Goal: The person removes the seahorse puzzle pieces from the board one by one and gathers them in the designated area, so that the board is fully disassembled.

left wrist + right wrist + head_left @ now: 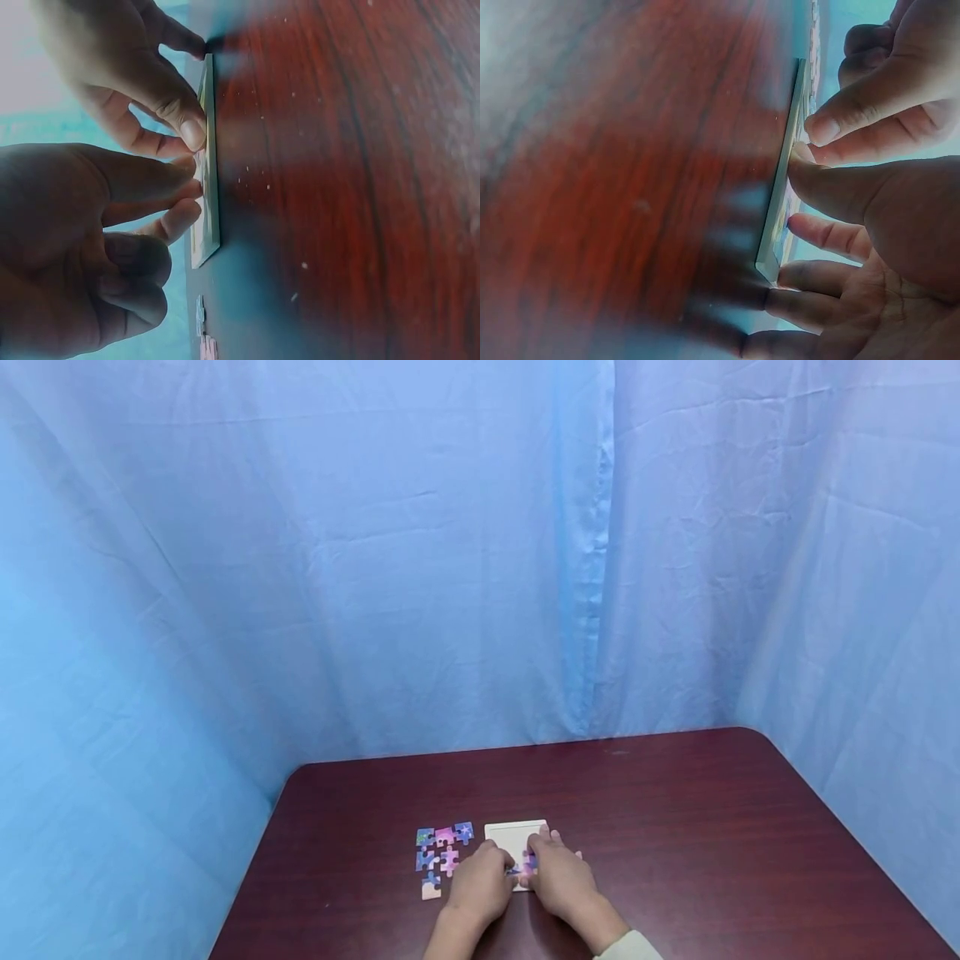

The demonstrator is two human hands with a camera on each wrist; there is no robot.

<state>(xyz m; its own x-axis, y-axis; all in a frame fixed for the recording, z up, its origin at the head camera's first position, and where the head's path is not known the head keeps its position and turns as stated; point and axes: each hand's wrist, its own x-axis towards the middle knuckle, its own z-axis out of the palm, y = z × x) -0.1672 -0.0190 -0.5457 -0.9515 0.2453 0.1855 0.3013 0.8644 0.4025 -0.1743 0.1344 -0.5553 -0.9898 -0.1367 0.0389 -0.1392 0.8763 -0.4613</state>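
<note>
A small white puzzle tray lies on the table under both hands, with colourful pieces in its near right part. My left hand pinches a puzzle piece between thumb and fingertips, low over the tray; the fingers mostly hide this piece. Across the tray's right side rests my right hand, fingers spread and reaching past the edge. In the right wrist view, the right thumb presses down near the left fingertips. Both hands meet close together at the tray's near side.
Left of the tray lie several loose jigsaw pieces, among them a pink one, a blue one with a star and a beige one. The dark red wooden table is bordered by blue curtains.
</note>
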